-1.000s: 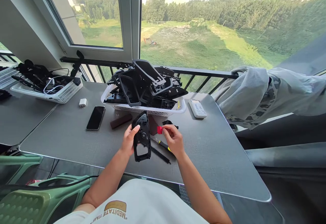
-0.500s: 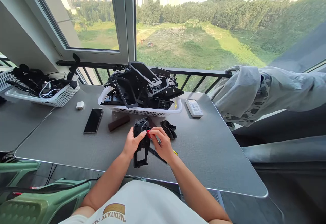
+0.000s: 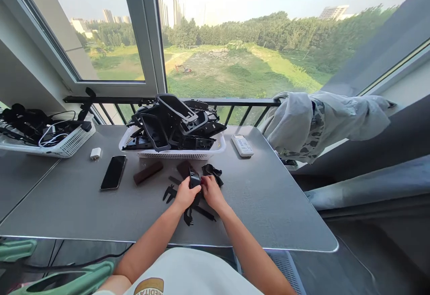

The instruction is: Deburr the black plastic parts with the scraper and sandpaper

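My left hand (image 3: 186, 195) is closed on a black plastic frame part (image 3: 195, 177), which stands almost edge-on over the table. My right hand (image 3: 212, 193) is against the part's right side with its fingers pinched together. What those fingers hold, if anything, is hidden. Under the hands lies a black caliper (image 3: 170, 193), its jaws showing left of my left hand. A crumpled black cloth-like item (image 3: 212, 172) lies just beyond my right hand. Behind the part is a dark brown block (image 3: 184, 168), partly covered.
A white basket (image 3: 174, 155) heaped with black plastic parts stands by the window railing. On its left are a brown bar (image 3: 148, 173), a phone (image 3: 113, 173) and a white charger plug (image 3: 96, 153). A white handheld device (image 3: 242, 146) lies right. Another basket (image 3: 72, 146) holds cables.
The black part has turned from face-up to nearly edge-on. The red piece at my right fingers is no longer visible. The caliper's jaws have come into sight, and the view has shifted.
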Action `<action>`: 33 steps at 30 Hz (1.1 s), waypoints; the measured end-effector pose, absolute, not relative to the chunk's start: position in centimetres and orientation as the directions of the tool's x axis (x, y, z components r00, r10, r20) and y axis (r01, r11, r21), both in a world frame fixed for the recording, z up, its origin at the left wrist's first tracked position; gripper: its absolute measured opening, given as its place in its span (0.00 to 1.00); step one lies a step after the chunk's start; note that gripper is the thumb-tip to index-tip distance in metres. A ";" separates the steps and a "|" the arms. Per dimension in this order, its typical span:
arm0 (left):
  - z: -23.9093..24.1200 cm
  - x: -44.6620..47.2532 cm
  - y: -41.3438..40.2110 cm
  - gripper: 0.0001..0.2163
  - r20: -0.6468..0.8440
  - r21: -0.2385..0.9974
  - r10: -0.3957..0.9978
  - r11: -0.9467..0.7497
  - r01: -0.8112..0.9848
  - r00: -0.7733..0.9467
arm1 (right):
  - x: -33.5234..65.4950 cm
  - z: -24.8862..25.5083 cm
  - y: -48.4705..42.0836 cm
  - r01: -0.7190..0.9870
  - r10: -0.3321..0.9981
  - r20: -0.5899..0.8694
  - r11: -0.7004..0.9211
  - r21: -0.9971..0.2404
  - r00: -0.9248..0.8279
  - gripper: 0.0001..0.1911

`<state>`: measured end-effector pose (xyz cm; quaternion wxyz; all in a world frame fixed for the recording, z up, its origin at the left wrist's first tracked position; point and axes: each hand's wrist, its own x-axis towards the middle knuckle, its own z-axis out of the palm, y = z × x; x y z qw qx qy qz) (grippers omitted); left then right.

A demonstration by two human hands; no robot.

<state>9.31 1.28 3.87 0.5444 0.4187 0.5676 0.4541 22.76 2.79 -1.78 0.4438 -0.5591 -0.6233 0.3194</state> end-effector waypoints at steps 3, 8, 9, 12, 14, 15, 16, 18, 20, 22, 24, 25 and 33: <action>3.8 10.0 1.3 0.09 -0.212 0.977 0.977 0.212 -0.020 -0.005 | 23.2 -1.5 2.0 0.368 0.986 0.146 0.105 -0.924 0.085 0.13; 5.1 12.1 1.0 0.16 -0.183 0.967 0.964 0.212 -0.139 0.193 | 24.2 -0.7 -0.4 0.202 0.995 0.065 0.049 -0.978 0.071 0.25; 5.5 12.8 0.9 0.18 -0.189 0.951 0.945 0.244 -0.188 0.268 | 24.7 -0.5 -1.0 0.139 0.994 0.057 0.045 -0.989 0.088 0.26; 6.7 15.9 0.2 0.21 -0.173 0.909 0.853 0.331 -0.254 0.492 | 27.1 0.0 -3.1 -0.046 0.971 0.055 0.068 -0.997 0.231 0.31; 6.9 18.6 -0.6 0.21 -0.169 0.903 0.793 0.362 -0.231 0.585 | 29.5 0.4 -5.1 -0.080 0.936 0.052 0.086 -0.993 0.349 0.33; 6.9 20.2 -1.1 0.23 -0.170 0.900 0.757 0.380 -0.214 0.631 | 30.9 0.5 -6.3 -0.075 0.914 0.046 0.082 -0.994 0.402 0.33; 6.6 21.8 -1.7 0.24 -0.173 0.897 0.722 0.396 -0.195 0.670 | 32.3 0.7 -7.7 -0.068 0.886 0.035 0.075 -0.995 0.463 0.33; 5.8 25.2 -3.2 0.26 -0.178 0.886 0.610 0.440 -0.143 0.772 | 35.1 0.9 -10.9 -0.005 0.790 0.013 0.021 -1.000 0.613 0.33; 4.6 28.6 -5.0 0.25 -0.209 0.879 0.440 0.476 -0.029 0.873 | 37.7 0.9 -14.3 0.077 0.711 -0.006 -0.084 -0.994 0.703 0.34; 3.1 31.9 -6.9 0.22 -0.287 0.902 0.336 0.410 0.135 0.897 | 39.9 0.5 -17.6 0.166 0.612 -0.007 -0.225 -0.960 0.791 0.37; 1.6 34.6 -8.8 0.22 -0.354 0.898 0.269 0.367 0.244 0.896 | 41.7 -0.1 -20.5 0.191 0.519 -0.019 -0.347 -0.918 0.855 0.37; 0.8 35.7 -9.7 0.23 -0.386 0.894 0.250 0.340 0.293 0.888 | 42.6 -0.5 -21.6 0.182 0.480 -0.035 -0.398 -0.899 0.876 0.37; -3.3 38.4 -12.5 0.18 -0.587 0.804 0.253 0.064 0.592 0.769 | 46.5 -5.4 -25.8 0.058 0.338 -0.265 -0.707 -0.705 0.903 0.22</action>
